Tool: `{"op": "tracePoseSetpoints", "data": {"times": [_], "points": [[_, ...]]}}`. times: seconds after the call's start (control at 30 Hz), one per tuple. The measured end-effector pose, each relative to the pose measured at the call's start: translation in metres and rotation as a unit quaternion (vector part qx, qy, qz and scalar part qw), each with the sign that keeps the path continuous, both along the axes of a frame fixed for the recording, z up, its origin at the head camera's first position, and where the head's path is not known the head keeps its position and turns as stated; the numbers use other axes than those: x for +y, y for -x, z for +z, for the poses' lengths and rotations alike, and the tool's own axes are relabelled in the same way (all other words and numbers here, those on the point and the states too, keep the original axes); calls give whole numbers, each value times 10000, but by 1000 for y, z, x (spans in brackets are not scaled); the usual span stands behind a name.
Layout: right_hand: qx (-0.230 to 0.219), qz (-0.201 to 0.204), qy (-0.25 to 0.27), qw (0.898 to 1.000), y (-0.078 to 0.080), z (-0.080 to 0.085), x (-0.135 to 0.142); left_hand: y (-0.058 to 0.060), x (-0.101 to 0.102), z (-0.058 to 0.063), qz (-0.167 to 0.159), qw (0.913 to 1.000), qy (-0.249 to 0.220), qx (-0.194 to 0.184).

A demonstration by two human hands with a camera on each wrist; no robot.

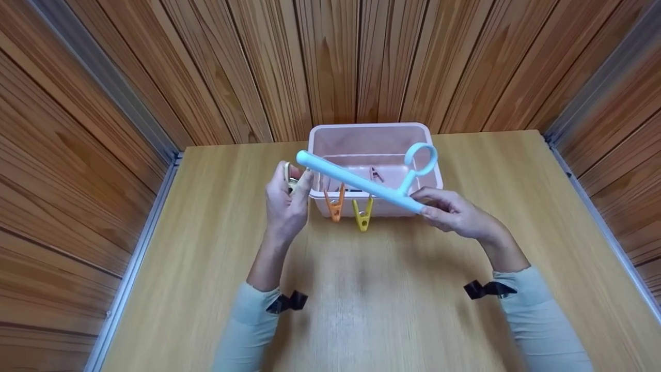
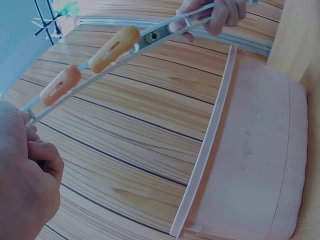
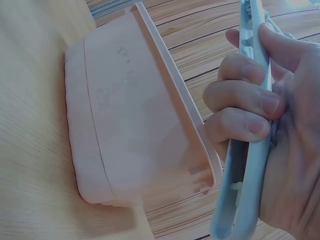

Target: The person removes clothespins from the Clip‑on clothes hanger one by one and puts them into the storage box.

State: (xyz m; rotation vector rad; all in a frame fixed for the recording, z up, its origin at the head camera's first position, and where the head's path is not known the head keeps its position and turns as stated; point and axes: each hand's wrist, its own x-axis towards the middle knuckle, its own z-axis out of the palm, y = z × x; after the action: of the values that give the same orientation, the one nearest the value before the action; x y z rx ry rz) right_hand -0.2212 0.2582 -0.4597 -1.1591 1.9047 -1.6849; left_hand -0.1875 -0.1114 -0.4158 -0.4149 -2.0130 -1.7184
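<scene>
Right hand [image 1: 452, 213] grips blue hanger [image 1: 361, 181], left hand [image 1: 287, 202] pinches pale clip [image 1: 287, 173]; steadying blue hanger should help align pale clip with orange clip [image 1: 334, 207] and yellow clip [image 1: 363, 218].

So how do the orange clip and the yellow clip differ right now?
The orange clip sits nearer the left hand, while the yellow clip sits nearer the hook. In the head view, the orange clip also appears higher and the yellow clip lower. Both hang from the blue hanger and look much the same in shape.
</scene>
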Motion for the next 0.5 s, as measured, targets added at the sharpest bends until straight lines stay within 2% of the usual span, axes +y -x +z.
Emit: {"op": "tracePoseSetpoints", "data": {"times": [0.1, 0.2, 0.27, 0.37, 0.43, 0.5], "points": [[82, -29, -123, 9999, 2, 2, 1, 2, -1, -1, 254, 9989, 248, 302], [299, -285, -470, 9980, 1, 6, 5, 6, -5, -3, 510, 9914, 827, 876], [438, -468, -717, 9954, 0, 9, 10, 9, -9, -3, 622, 9801, 1302, 1365], [649, -626, -943, 9914, -1, 15, 14, 13, -14, -1, 837, 9545, 1976, 2069], [701, -686, -1044, 9897, -2, 19, 16, 15, -17, 1, 979, 9391, 2270, 2389], [751, -766, -1134, 9877, -3, 23, 17, 15, -17, 4, 1057, 9309, 2435, 2511]]}}
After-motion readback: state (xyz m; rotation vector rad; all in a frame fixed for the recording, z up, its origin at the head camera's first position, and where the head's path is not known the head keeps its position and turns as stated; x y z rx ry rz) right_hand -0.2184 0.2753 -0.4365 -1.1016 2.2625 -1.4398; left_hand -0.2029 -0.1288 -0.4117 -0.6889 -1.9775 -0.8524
